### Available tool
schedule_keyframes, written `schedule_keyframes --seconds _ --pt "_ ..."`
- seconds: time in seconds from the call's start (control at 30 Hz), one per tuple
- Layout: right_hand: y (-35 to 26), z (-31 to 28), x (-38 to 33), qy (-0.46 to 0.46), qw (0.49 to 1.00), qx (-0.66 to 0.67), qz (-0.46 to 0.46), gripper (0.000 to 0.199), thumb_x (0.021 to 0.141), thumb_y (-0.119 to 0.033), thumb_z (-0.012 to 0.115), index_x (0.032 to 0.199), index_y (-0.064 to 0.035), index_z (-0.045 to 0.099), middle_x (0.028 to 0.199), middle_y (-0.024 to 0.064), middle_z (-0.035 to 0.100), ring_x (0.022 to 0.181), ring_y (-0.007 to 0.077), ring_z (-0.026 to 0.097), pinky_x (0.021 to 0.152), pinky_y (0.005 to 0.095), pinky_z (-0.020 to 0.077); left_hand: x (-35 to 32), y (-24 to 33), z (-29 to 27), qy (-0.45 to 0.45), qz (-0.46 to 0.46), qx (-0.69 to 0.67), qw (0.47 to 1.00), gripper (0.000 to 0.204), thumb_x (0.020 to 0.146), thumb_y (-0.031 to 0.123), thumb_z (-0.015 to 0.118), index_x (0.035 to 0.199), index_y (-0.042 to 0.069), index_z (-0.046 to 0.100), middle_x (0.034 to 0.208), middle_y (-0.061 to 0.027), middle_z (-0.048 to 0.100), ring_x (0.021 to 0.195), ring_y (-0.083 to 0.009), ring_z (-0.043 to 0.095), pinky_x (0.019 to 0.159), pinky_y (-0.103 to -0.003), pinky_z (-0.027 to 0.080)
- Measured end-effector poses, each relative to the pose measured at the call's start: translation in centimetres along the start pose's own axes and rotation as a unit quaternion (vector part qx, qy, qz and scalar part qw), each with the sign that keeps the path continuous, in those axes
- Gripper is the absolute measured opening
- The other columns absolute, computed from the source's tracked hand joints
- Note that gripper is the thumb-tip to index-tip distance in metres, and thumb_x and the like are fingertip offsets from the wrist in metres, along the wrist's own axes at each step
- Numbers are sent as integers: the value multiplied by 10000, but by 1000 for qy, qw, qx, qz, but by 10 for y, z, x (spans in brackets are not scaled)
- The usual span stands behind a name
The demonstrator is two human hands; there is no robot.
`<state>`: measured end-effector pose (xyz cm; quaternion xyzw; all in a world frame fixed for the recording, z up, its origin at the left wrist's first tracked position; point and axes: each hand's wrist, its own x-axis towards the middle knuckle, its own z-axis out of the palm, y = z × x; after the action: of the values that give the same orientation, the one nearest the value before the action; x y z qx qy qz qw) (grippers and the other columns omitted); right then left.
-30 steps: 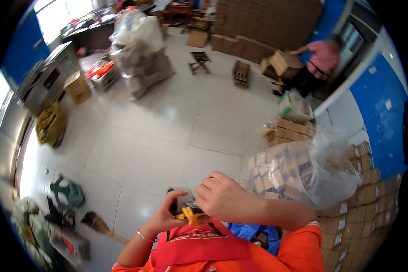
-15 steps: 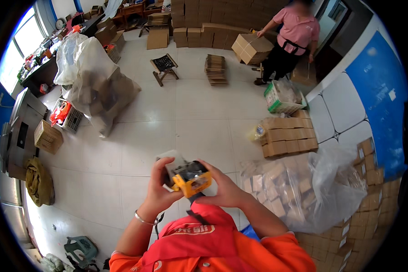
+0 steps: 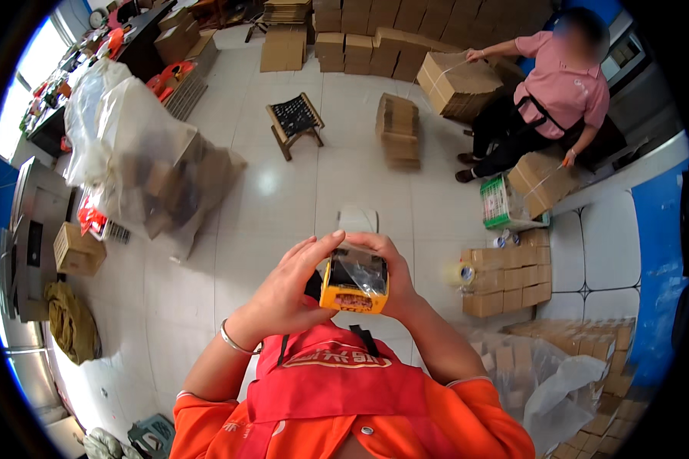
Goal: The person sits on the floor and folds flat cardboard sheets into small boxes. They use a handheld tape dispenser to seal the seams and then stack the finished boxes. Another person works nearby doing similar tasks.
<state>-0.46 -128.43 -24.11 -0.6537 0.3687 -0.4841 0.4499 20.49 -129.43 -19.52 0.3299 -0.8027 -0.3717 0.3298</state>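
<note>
Leftmost, from where I stand, a big translucent sack point(image 3: 157, 161) leans on the floor, filled with brown shapes. Next comes the left hand point(image 3: 283, 287) of the person in orange, with a bracelet point(image 3: 237, 340) at its wrist. Its fingers are curled around the left side of a small yellow box point(image 3: 356, 281), the thumb low near the front corner. This box is in the air before the chest, between both palms. Its yellow printed end faces the chest; its dark side, under clear film, looks upward to the head. The long axis seems to run away from the body, but it is foreshortened, so I cannot be sure. The right hand point(image 3: 394, 275) grasps the right side, fingers bent over the far edge. Farther right, a co-worker in pink point(image 3: 563, 84) has a hand on each of two cartons point(image 3: 459, 80).
</note>
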Motion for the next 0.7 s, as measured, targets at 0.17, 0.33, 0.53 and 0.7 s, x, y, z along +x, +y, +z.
schedule_keyframes --seconds 0.17,0.33,0.53,0.7 --pt "25 -41 118 65 935 -339 -78 674 622 -17 784 1249 -108 555 995 130 623 847 330 627 723 397 519 114 -40 -93 11 12 42 999 964 593 186 852 1437 64 401 1331 -160 523 1226 -379 504 1015 -444 427" --pt "65 -90 214 71 898 -418 -115 676 624 -69 751 1266 -136 551 931 128 577 783 350 576 672 429 481 242 -97 -123 -32 162 22 986 382 719 122 801 1073 42 683 1134 -123 648 1110 -307 613 1014 -462 452" --pt "137 -159 331 64 891 -422 -154 673 673 -221 792 1285 -130 527 1022 121 611 849 318 607 713 417 491 371 -197 -137 -12 153 -17 988 185 745 -19 719 918 44 701 952 -83 703 999 -286 667 991 -465 479" --pt "191 -231 432 47 880 -435 -183 703 703 -271 783 1308 -86 478 1035 140 615 886 333 625 723 440 503 487 -248 -165 16 192 77 978 198 695 -13 743 871 51 680 912 -64 689 993 -248 670 1035 -451 453"
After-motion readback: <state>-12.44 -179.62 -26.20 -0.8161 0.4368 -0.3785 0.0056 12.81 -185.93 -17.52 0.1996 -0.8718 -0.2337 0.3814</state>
